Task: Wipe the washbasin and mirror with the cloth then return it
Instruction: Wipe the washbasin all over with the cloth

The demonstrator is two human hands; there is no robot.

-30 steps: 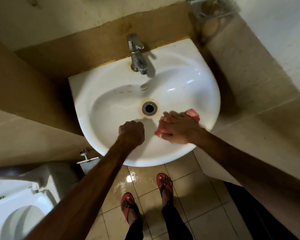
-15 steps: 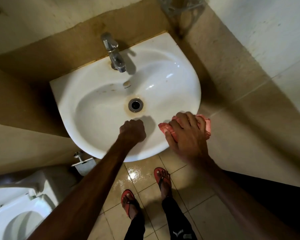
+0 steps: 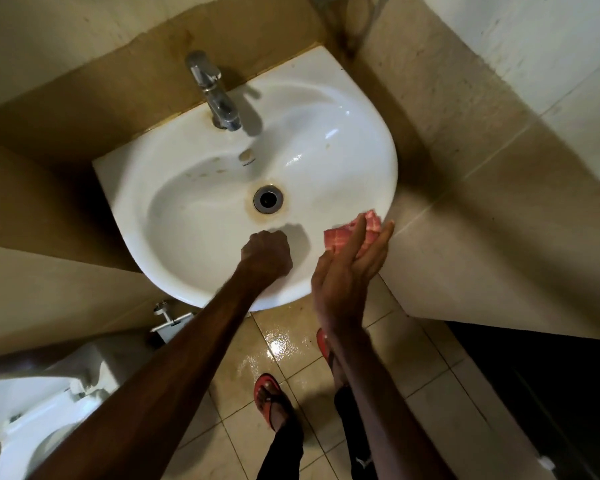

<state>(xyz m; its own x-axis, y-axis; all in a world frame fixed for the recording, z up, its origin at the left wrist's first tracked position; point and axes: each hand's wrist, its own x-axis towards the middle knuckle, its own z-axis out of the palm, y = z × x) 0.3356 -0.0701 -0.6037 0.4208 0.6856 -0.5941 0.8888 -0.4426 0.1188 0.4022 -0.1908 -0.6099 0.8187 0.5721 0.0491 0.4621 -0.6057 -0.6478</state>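
The white washbasin [image 3: 194, 216] is fixed to a tan wall, with a brownish stain ring around its drain [image 3: 268, 199]. A pink checked cloth [image 3: 340, 237] lies against the basin's front right rim. My right hand [image 3: 347, 271] presses it there with straight fingers, the hand turned on edge. My left hand [image 3: 265, 254] is a closed fist resting on the inner front slope of the basin, holding nothing. No mirror is in view.
A chrome tap [image 3: 215, 95] stands at the back of the basin. A white toilet [image 3: 32, 410] sits at the lower left, near a wall valve [image 3: 167, 313]. The tiled floor [image 3: 278, 344] under the basin is wet. My feet wear red sandals [image 3: 271, 396].
My right hand has slid the cloth from the bowl near the drain out to the front right rim and turned onto its edge. My left fist has stayed in place.
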